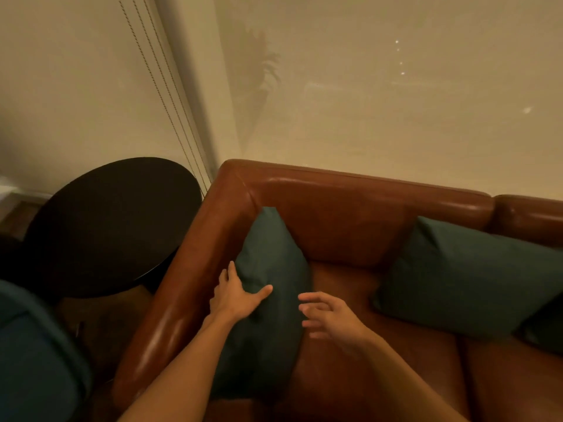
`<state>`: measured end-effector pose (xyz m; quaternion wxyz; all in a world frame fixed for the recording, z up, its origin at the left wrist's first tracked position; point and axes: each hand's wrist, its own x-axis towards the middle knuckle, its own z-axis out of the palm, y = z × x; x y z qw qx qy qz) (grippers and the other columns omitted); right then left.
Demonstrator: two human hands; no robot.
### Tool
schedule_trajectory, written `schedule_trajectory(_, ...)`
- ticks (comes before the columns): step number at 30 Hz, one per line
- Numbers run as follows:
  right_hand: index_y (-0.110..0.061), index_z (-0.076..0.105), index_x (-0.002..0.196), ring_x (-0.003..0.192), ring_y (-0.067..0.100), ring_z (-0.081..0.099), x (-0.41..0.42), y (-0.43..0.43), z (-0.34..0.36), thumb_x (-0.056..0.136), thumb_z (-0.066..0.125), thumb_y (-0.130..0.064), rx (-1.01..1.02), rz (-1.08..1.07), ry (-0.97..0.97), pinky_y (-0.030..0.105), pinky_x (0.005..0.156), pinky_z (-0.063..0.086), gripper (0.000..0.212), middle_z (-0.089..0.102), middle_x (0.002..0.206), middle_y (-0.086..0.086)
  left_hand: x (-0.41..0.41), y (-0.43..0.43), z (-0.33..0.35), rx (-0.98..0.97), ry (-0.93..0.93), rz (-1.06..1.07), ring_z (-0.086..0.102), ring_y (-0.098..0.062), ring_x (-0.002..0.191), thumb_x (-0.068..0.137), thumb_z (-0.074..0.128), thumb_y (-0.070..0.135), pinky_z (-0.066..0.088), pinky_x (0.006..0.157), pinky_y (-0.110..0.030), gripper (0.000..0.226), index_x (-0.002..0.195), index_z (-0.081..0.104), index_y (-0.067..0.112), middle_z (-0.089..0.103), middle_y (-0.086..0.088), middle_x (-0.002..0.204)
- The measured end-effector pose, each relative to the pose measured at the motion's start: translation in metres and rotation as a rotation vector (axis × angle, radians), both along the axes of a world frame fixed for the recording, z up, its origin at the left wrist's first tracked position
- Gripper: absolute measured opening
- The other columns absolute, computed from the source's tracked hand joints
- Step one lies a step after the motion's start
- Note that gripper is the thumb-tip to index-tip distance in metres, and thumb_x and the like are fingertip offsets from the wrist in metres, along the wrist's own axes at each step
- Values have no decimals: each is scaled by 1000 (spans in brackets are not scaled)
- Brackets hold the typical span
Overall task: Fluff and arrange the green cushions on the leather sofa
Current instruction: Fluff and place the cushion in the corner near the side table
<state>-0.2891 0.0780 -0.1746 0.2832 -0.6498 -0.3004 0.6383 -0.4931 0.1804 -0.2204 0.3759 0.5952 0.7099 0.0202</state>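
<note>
my left hand (236,295), fingers spread flat on dark green fabric cushion (269,269) leaning against brown leather sofa (350,226) armrest; long axis runs along armrest; my right hand (330,319) open, blurred, just right of cushion.

A living room or lounge (home or hotel, hard to tell): a brown leather sofa (350,214) with green cushions (466,275) fills a corner. A dark round table (112,220) stands just beside its arm, and pale blinds (76,102) with bead cords (164,86) hang behind.
</note>
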Motion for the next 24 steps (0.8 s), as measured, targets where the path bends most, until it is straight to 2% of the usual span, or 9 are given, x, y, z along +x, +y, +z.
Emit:
schedule_trajectory(2, -23, 61, 119, 97, 20, 67, 5, -6, 0, 97, 58, -18, -8, -22, -11, 30, 75, 56, 23, 65, 119, 4, 5, 9, -7, -44, 17, 16, 24, -37, 145, 56, 66, 82, 28, 114, -54, 136, 155, -4, 22, 11, -8, 163)
schedule_trajectory(4, -26, 62, 115, 100, 21, 69, 12, -11, 1, 97, 58, -20, -10, -52, -27, 33, 80, 57, 20, 66, 119, 2, 9, 14, -13, -69, 63, 21, 24, -38, 144, 55, 67, 82, 28, 113, -56, 138, 155, -5, 21, 15, -10, 161)
schedule_trajectory(7, -28, 62, 113, 100, 22, 70, 25, -20, 4, 96, 59, -21, -5, -118, -21, 34, 81, 58, 18, 67, 116, -1, 13, 16, -21, -59, 134, 38, 28, -40, 140, 58, 72, 76, 31, 109, -56, 132, 154, 2, 18, 22, -12, 157)
schedule_trajectory(11, -27, 62, 115, 99, 21, 71, 37, -38, 1, 95, 60, -21, -51, -166, -42, 35, 82, 59, 20, 67, 118, 0, 13, 21, -29, -24, 116, 34, 44, -38, 129, 63, 78, 64, 41, 101, -56, 101, 141, 35, 17, 40, -10, 143)
schedule_trajectory(14, -25, 63, 114, 100, 24, 71, 41, -48, -3, 95, 60, -20, -65, -190, -44, 35, 80, 58, 20, 67, 118, 2, 14, 14, -31, 26, 85, 42, 55, -35, 117, 70, 77, 56, 48, 94, -52, 73, 126, 50, 18, 53, -9, 128)
schedule_trajectory(18, -24, 64, 114, 99, 25, 71, 41, -48, -4, 95, 60, -19, -61, -192, -38, 37, 80, 58, 20, 68, 115, 3, 21, -9, -28, 137, 108, 48, 59, -32, 112, 83, 70, 45, 49, 90, -44, 47, 120, 58, 19, 61, -8, 120)
schedule_trajectory(21, -25, 63, 113, 95, 22, 71, 39, -46, -3, 96, 60, -20, -56, -164, -36, 35, 78, 58, 19, 68, 115, 2, 28, -24, -25, 202, 72, 109, 60, -34, 109, 88, 67, 37, 48, 88, -42, 37, 119, 63, 17, 66, -10, 115)
schedule_trajectory(24, -25, 63, 113, 99, 25, 71, 42, -45, 0, 96, 59, -19, -57, -157, -48, 38, 82, 58, 19, 68, 115, 3, 32, -36, -20, 266, 17, 158, 63, -35, 104, 89, 65, 35, 47, 85, -40, 30, 113, 68, 17, 70, -11, 108)
